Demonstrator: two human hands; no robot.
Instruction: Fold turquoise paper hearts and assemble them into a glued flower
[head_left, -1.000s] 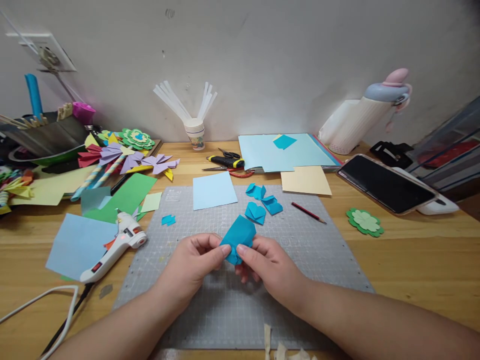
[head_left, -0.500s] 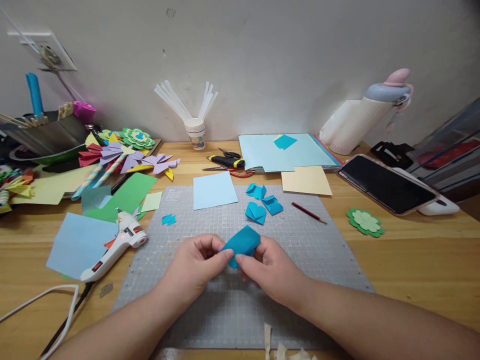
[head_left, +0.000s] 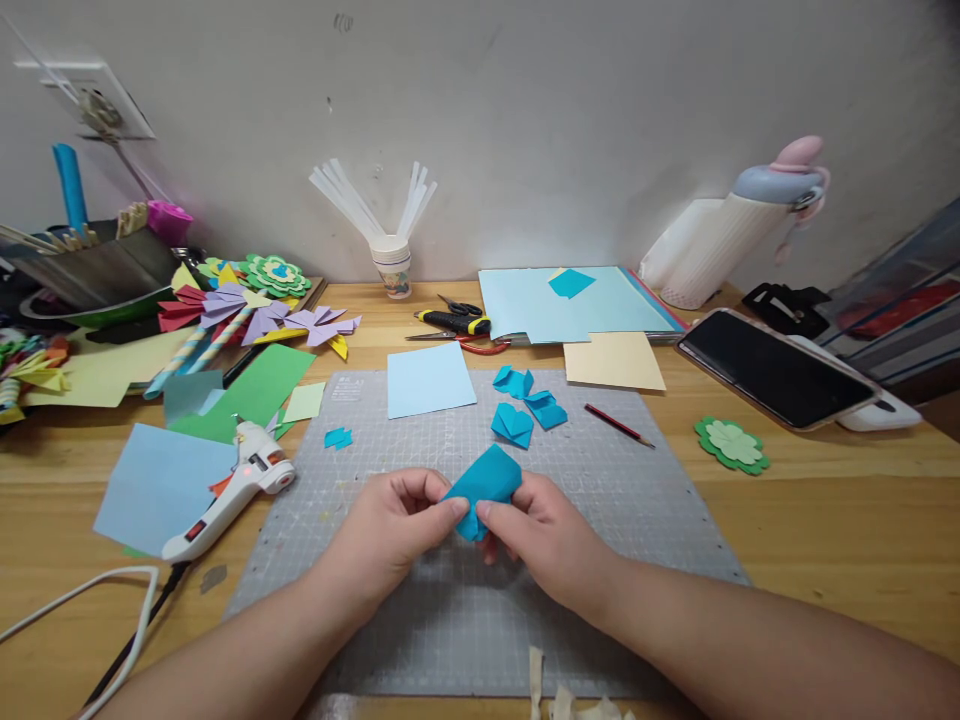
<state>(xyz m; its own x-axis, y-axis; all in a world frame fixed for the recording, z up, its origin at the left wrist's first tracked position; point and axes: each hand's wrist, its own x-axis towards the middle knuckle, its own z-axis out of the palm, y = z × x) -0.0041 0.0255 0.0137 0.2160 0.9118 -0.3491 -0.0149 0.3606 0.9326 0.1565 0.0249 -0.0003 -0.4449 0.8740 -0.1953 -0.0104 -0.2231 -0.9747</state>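
Note:
A folded piece of blue paper (head_left: 486,478) is held above the grey cutting mat (head_left: 420,640) by both hands. My left hand (head_left: 405,525) pinches its left edge between thumb and fingers. On the other side, my right hand (head_left: 544,525) grips it with the thumb pressed on the front near the lower edge; some fingers are hidden behind the paper. Just beyond lie several folded blue paper pieces (head_left: 512,425). A light blue paper square (head_left: 431,380) and small blue scraps (head_left: 338,438) rest on the mat too.
A white hot glue gun (head_left: 232,490) lies at the left with its cable. Scissors and a black-yellow tool (head_left: 454,322) are at the back. A pencil (head_left: 619,425), a green paper flower (head_left: 731,444) and a phone (head_left: 776,367) lie to the right. A paper cup (head_left: 392,268) holds white sticks.
The blue paper has tilted slightly, and its lower folded part shows a little more below the thumbs. My right thumb has shifted slightly; both hands keep their hold.

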